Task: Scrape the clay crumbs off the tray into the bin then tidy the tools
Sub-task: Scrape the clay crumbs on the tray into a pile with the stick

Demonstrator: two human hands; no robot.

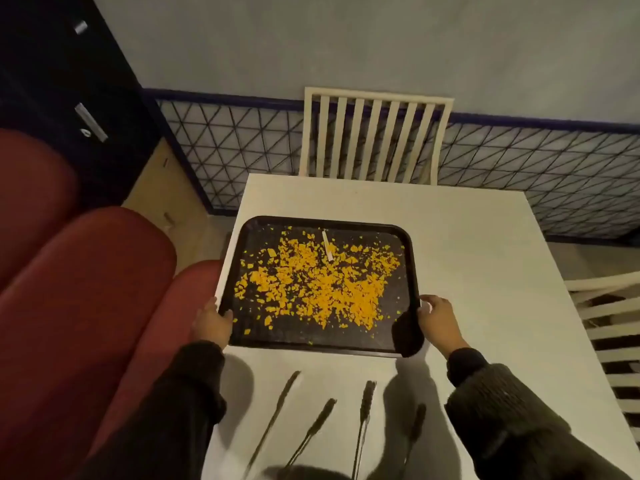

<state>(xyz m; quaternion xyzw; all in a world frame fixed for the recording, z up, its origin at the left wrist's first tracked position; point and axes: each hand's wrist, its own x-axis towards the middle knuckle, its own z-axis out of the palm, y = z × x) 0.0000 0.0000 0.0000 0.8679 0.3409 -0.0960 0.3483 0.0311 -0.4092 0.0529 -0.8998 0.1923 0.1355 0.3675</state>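
Observation:
A black tray (242, 336) lies on the white table (485, 237), covered with yellow clay crumbs (318, 282). A small white stick (327, 245) rests among the crumbs near the tray's far side. My left hand (212, 322) grips the tray's near left rim, thumb on top. My right hand (437, 318) is at the near right rim with fingers loosely curled, just touching the edge. Several thin dark-handled tools (365, 407) lie in a row on the table in front of the tray. No bin is in view.
A red cushioned sofa (86, 306) runs along the table's left side. A white slatted chair (374, 133) stands at the far end and another chair (609, 334) at the right. A dark cabinet (52, 81) is at the far left.

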